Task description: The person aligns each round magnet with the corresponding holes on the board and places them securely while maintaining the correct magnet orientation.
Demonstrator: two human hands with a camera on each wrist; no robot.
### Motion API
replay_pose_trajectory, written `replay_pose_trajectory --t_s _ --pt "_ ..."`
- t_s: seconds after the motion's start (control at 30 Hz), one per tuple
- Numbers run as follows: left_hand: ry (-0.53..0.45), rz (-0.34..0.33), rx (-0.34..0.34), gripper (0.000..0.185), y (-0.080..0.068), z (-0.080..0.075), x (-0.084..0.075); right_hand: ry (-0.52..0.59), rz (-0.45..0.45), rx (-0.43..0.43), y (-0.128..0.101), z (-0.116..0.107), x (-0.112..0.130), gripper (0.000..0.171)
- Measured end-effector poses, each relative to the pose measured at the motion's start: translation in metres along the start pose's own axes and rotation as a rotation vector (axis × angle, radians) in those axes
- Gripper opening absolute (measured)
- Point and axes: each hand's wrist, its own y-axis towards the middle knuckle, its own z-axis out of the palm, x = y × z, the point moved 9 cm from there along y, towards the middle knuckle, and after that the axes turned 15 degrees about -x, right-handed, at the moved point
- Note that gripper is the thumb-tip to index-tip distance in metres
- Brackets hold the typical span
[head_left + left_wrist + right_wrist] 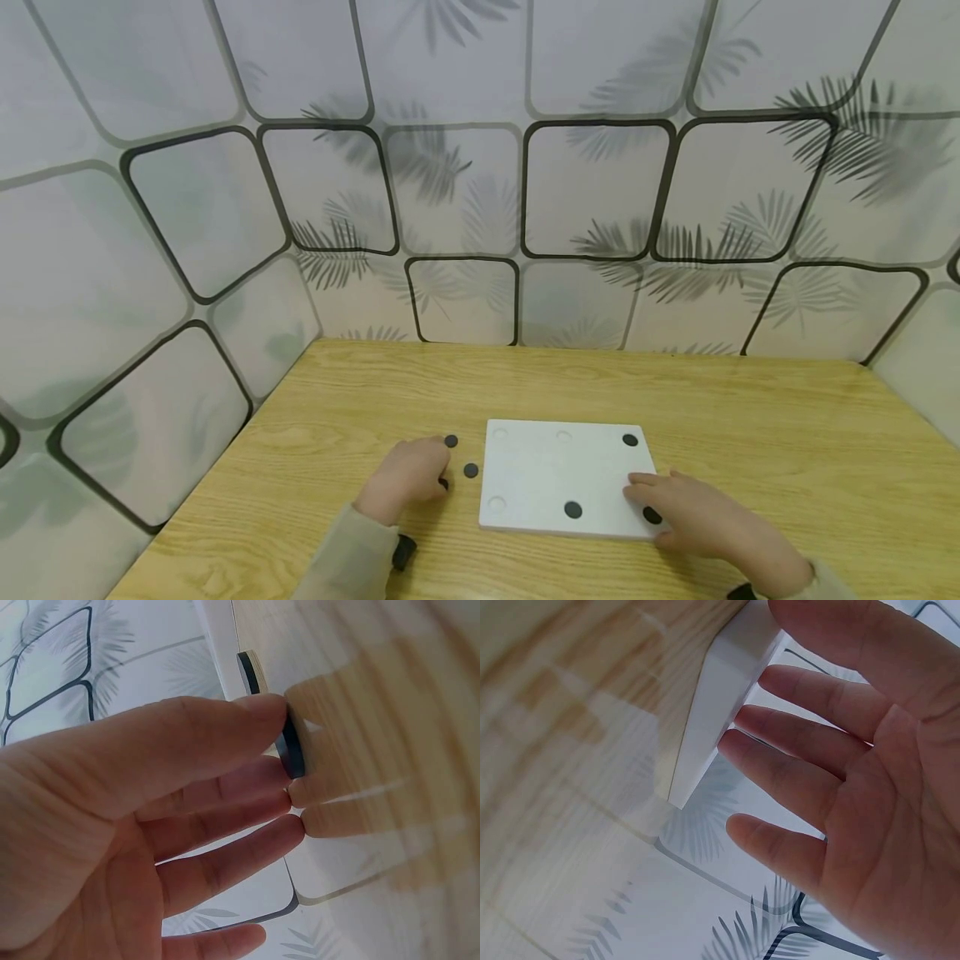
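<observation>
Now pinching a black disc (291, 746) in left hand (408, 477) at board's (555, 475) nine o'clock; right hand (693, 521) flat, steadying board (five o'clock corner). Could fumble the disc: grip thin, edge-on.

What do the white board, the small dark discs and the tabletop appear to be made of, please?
White board: probably matte plastic or foam, judging by its thick, plain edge. Dark discs: smooth and flat, perhaps rubber or magnet; unclear. Tabletop: light wood or wood-look laminate, showing grain.

The board (558, 479) was white, its discs (573, 509) black. The tabletop (750, 433) was light yellow wood — the wall (450, 167) pale grey, with dark squares and leaf shapes.
</observation>
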Motion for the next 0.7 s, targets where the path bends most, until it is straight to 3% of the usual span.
replay_pose_trajectory --t_s 0.7 --pt "0.022 0.016 0.028 0.026 0.0003 0.0025 -0.0021 0.001 -0.007 0.004 -0.0007 -0.0012 0.0015 0.048"
